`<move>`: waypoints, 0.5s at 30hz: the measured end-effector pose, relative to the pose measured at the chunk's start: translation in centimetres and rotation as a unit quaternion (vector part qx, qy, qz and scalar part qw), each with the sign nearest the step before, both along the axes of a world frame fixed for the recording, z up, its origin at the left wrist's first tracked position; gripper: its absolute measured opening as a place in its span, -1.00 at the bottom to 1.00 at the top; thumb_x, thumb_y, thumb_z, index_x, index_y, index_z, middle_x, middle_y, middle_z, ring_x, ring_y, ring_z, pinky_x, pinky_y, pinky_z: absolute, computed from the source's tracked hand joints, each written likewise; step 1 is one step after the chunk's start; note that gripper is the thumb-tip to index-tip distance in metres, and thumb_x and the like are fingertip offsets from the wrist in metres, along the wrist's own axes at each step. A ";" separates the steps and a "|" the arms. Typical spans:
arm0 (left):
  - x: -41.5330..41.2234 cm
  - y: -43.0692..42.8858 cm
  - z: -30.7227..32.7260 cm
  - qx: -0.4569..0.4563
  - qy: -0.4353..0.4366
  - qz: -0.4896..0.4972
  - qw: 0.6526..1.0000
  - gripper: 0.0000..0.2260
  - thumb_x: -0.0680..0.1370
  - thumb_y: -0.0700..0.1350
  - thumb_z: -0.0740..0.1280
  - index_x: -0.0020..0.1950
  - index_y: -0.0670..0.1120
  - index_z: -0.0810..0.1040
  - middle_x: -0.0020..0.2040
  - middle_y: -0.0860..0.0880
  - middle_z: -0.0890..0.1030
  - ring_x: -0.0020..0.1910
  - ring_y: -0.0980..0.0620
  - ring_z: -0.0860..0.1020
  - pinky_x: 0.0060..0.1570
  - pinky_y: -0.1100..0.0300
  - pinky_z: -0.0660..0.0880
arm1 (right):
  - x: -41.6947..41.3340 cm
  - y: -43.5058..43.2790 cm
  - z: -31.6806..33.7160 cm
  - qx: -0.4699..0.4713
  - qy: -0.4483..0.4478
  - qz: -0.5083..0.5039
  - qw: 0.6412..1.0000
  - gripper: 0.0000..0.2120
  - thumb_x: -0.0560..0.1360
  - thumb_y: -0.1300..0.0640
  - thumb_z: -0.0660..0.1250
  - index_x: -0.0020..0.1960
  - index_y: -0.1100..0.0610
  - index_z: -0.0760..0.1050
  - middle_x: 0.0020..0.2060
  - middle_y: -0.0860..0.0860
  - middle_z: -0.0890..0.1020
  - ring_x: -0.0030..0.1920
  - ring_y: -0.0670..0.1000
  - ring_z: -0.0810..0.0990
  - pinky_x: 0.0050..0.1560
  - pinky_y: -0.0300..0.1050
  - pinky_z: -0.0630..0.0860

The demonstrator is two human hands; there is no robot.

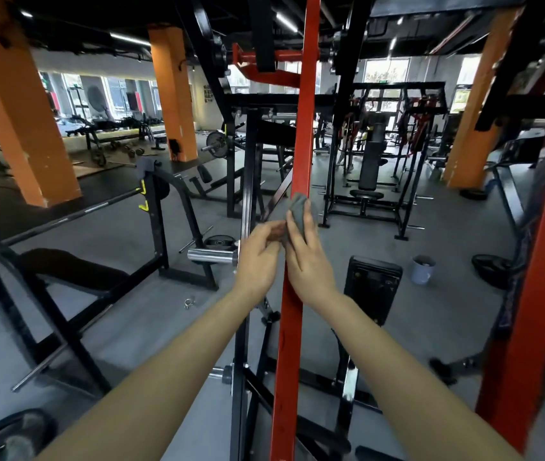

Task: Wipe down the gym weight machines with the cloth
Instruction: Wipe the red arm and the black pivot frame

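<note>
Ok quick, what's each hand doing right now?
Left hand: fingers curled, pinching the edge of the grey cloth.
Right hand: gripping the grey cloth around the red bar.

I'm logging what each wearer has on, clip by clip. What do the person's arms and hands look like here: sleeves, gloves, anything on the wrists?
No gloves on the left hand or the right hand. The left forearm and right forearm are uncovered down to the picture's bottom edge, with no sleeve in view. No watch or bracelet shows at either wrist.
</note>
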State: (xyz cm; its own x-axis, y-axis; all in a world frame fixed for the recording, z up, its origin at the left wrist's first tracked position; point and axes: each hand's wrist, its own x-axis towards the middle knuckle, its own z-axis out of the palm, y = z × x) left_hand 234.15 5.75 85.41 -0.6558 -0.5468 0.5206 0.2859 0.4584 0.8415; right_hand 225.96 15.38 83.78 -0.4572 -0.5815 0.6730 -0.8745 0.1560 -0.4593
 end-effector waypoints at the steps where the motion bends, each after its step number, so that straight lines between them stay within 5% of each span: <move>1: 0.8 0.5 -1.2 -0.016 0.003 0.006 1.000 -0.63 0.56 -0.38 0.22 0.28 -0.10 0.62 0.16 0.00 0.65 0.20 0.12 0.61 0.31 0.13 0.52 | 1.0 0.6 -1.3 -0.003 -0.002 0.005 1.000 -0.41 0.75 0.12 0.12 0.70 -0.08 -0.03 0.66 -0.14 -0.28 0.69 0.03 -0.13 0.54 0.01 0.33; 4: 3.6 1.7 -5.3 -0.044 -0.006 0.026 0.999 -0.66 0.54 -0.42 0.24 0.20 -0.14 0.65 0.07 -0.02 0.64 0.12 0.10 0.61 0.18 0.18 0.54 | 4.4 2.5 -5.1 0.005 -0.004 0.012 1.000 -0.39 0.73 0.17 0.15 0.71 -0.01 -0.02 0.68 -0.07 -0.24 0.69 0.10 -0.09 0.55 -0.37 -0.03; 6: 5.1 2.6 -8.0 -0.070 -0.023 0.029 0.997 -0.68 0.53 -0.40 0.25 0.17 -0.12 0.64 0.03 0.00 0.62 0.07 0.05 0.60 0.11 0.15 0.55 | 6.2 3.6 -7.5 0.027 -0.010 0.002 1.000 -0.37 0.73 0.19 0.16 0.71 0.03 -0.03 0.69 -0.02 -0.22 0.69 0.14 -0.13 0.52 -0.44 -0.19; 11: 5.8 3.0 -9.4 -0.048 -0.068 0.011 0.996 -0.69 0.56 -0.36 0.28 0.20 -0.07 0.63 0.04 -0.01 0.59 0.07 0.10 0.58 0.07 0.27 0.49 | 5.3 3.6 -8.2 0.078 0.041 -0.004 0.996 -0.39 0.73 0.14 0.13 0.71 0.09 -0.05 0.69 0.02 -0.20 0.68 0.18 -0.19 0.66 -0.03 -0.14; 15: 3.7 2.1 -5.9 0.004 -0.075 -0.002 0.997 -0.57 0.55 -0.35 0.25 0.37 -0.07 0.57 0.16 0.09 0.57 0.19 0.17 0.56 0.28 0.20 0.48 | 0.9 0.8 -3.2 0.121 0.064 -0.049 0.989 -0.38 0.69 -0.05 -0.09 0.71 0.09 -0.08 0.69 -0.02 -0.22 0.68 0.17 -0.21 0.64 0.24 0.05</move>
State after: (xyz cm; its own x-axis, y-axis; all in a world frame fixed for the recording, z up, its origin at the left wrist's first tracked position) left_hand 237.83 7.88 79.53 -0.7284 -0.5474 0.4121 0.1588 0.4503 0.8787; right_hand 226.87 16.16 80.63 -0.4396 -0.6899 0.5751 -0.8982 0.3347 -0.2851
